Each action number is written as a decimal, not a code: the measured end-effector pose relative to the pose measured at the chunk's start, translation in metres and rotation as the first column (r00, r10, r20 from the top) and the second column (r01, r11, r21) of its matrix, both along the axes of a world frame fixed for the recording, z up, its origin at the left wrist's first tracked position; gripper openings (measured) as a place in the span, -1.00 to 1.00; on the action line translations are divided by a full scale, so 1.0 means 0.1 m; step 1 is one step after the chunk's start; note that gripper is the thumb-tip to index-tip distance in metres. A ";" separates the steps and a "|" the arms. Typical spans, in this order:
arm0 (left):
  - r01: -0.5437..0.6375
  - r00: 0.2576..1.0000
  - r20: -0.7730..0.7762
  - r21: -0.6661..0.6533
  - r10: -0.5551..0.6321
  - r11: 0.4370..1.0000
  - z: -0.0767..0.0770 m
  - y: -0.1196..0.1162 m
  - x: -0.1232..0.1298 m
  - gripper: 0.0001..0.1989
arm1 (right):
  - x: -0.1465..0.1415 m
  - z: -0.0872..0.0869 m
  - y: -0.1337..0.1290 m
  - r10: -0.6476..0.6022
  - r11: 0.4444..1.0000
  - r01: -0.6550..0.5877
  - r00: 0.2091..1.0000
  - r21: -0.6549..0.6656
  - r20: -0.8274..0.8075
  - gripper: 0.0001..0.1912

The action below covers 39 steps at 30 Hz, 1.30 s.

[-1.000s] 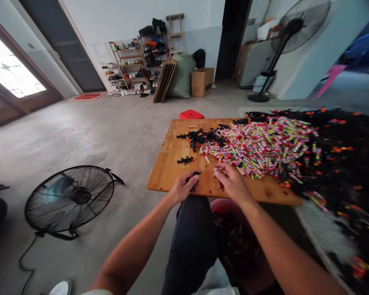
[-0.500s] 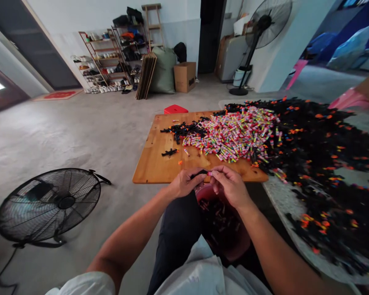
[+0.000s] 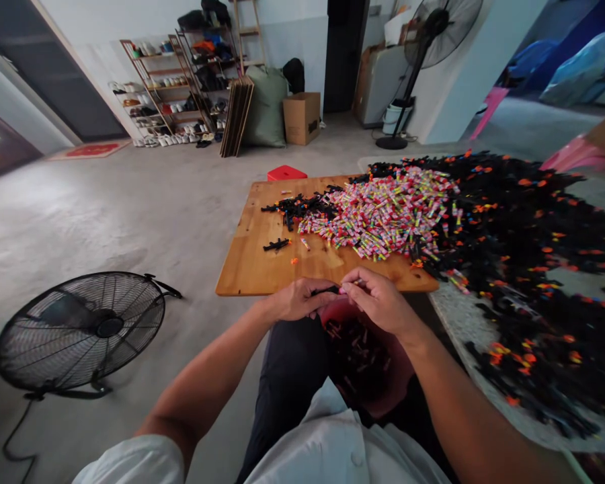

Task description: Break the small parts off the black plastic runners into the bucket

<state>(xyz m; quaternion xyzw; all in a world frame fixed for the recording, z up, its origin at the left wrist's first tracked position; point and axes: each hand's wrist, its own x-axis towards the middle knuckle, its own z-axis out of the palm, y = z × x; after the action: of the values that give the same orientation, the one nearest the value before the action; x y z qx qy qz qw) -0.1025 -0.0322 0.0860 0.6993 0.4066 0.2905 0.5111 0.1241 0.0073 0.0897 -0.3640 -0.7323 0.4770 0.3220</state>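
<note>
My left hand (image 3: 295,301) is closed around a black toy gun (image 3: 325,291), mostly hidden by the fingers. Pinched in my right hand (image 3: 380,306) is a small pink-ended tube (image 3: 341,290), which meets the end of the toy gun. Both hands are just past the near edge of the wooden table (image 3: 239,262), over a dark red basin (image 3: 400,366) with black pieces and pale tubes inside. A loose toy gun (image 3: 276,245), a single tube (image 3: 305,244) and an orange piece (image 3: 294,261) lie on the table beyond my hands.
A heap of colourful tubes (image 3: 383,212) covers the table's right part. Black toy guns with orange parts (image 3: 524,222) are piled on a pale surface at right. A floor fan (image 3: 108,324) stands left. Behind the table are a red stool (image 3: 286,173) and a cardboard box (image 3: 301,119).
My right hand has shifted slightly left and turned, with the tube still at the toy gun's end. The left hand keeps its hold. The camera view has tilted a little downward.
</note>
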 end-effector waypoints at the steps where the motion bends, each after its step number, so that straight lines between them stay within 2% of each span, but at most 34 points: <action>1: 0.018 1.000 -0.021 -0.004 -0.018 1.000 0.03 0.00 -0.01 -0.55 | 0.00 0.01 0.00 0.019 1.000 -0.019 1.000 0.004 0.015 -0.78; 5: 0.031 0.997 -0.076 0.005 -0.030 1.000 0.05 0.00 0.04 -0.57 | -0.05 -0.05 0.03 0.018 0.999 -0.021 0.998 -0.044 -0.058 -0.75; 7: 0.011 0.994 -0.105 0.044 -0.006 0.999 -0.02 0.00 0.08 -0.59 | -0.06 -0.14 0.05 -0.021 0.995 0.009 0.993 -0.100 -0.115 -0.71; 9: -0.011 0.992 -0.127 0.133 0.028 0.991 -0.13 0.05 0.06 -0.65 | -0.01 -0.28 0.08 -0.021 0.985 0.003 0.995 -0.174 -0.101 -0.68; 11: -0.050 0.988 -0.131 0.216 0.080 0.975 -0.27 0.16 -0.04 -0.70 | 0.10 -0.44 0.11 0.026 0.973 -0.019 0.999 -0.232 0.029 -0.69; 13: -0.142 0.970 -0.157 0.246 0.184 0.959 -0.42 0.36 -0.25 -0.71 | 0.26 -0.62 0.13 0.119 0.966 -0.054 0.961 -0.252 0.251 -0.74; 14: -0.218 0.942 -0.201 0.248 0.270 0.944 -0.49 0.48 -0.39 -0.72 | 0.33 -0.70 0.15 0.177 0.960 -0.077 0.912 -0.270 0.371 -0.77; 15: -0.317 0.880 -0.271 0.277 0.390 0.907 -0.55 0.62 -0.54 -0.72 | 0.38 -0.77 0.16 0.241 0.949 -0.102 0.845 -0.299 0.477 -0.80; 17: -0.461 0.679 -0.420 0.394 0.601 0.795 -0.66 0.87 -0.83 -0.74 | 0.39 -0.85 0.23 0.335 0.927 -0.139 0.723 -0.348 0.605 -0.83; 18: -0.487 0.588 -0.470 0.444 0.658 0.752 -0.70 0.98 -0.96 -0.73 | 0.34 -0.85 0.29 0.335 0.932 -0.147 0.694 -0.331 0.637 -0.82; 19: -0.490 0.522 -0.515 0.471 0.680 0.733 -0.74 1.07 -1.07 -0.73 | 0.24 -0.83 0.37 0.291 0.953 -0.148 0.694 -0.265 0.659 -0.80; 20: -0.479 0.490 -0.549 0.480 0.677 0.736 -0.76 1.15 -1.17 -0.72 | 0.11 -0.79 0.46 0.214 0.977 -0.142 0.711 -0.161 0.670 -0.78; 21: -0.461 0.491 -0.571 0.471 0.658 0.752 -0.79 1.22 -1.24 -0.72 | -0.07 -0.74 0.57 0.115 0.992 -0.123 0.734 -0.036 0.669 -0.76; 22: -0.445 0.516 -0.579 0.449 0.632 0.775 -0.81 1.26 -1.29 -0.73 | -0.27 -0.69 0.68 0.010 0.992 -0.091 0.748 0.089 0.663 -0.74; 24: -0.436 0.586 -0.551 0.405 0.595 0.804 -0.84 1.32 -1.35 -0.78 | -0.71 -0.60 0.92 -0.156 0.970 -0.013 0.727 0.241 0.668 -0.74; 27: -0.492 0.613 -0.499 0.366 0.613 0.790 -0.89 1.33 -1.36 -0.88 | -1.29 -0.56 1.20 -0.246 0.943 0.026 0.728 0.332 0.641 -0.73; 30: -0.555 0.584 -0.487 0.346 0.650 0.757 -0.93 1.26 -1.34 -0.85 | -1.62 -0.61 1.34 -0.264 0.947 0.069 0.725 0.314 0.636 -0.70; 31: -0.617 0.595 -0.427 0.301 0.681 0.727 -0.93 1.22 -1.34 -0.79 | -1.67 -0.64 1.36 -0.262 0.951 0.082 0.725 0.298 0.637 -0.71; 33: -0.766 0.609 -0.200 0.100 0.767 0.635 -0.91 1.14 -1.32 -0.68 | -1.69 -0.70 1.35 -0.260 0.954 0.096 0.732 0.283 0.629 -0.74; 35: -0.817 0.557 0.043 -0.154 0.829 0.556 -0.86 1.06 -1.29 -0.66 | -1.64 -0.76 1.28 -0.269 0.953 0.112 0.740 0.281 0.617 -0.76; 37: -0.790 0.527 0.157 -0.271 0.835 0.550 -0.78 1.00 -1.20 -0.63 | -1.53 -0.80 1.13 -0.254 0.964 0.172 0.816 0.200 0.519 -0.75; 38: -0.774 0.512 0.212 -0.305 0.832 0.554 -0.73 0.98 -1.12 -0.60 | -1.46 -0.82 1.02 -0.229 0.973 0.201 0.880 0.111 0.416 -0.73; 39: -0.751 0.467 0.298 -0.364 0.833 0.551 -0.68 0.96 -1.02 -0.58 | -1.39 -0.82 0.89 -0.196 0.979 0.206 0.941 -0.005 0.277 -0.70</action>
<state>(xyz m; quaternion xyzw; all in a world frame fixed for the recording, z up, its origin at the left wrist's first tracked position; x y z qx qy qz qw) -0.2050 0.0636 0.0179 0.2947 0.5831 0.6050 0.4550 -0.0151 0.0963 0.0075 -0.5050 -0.7207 0.3987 0.2580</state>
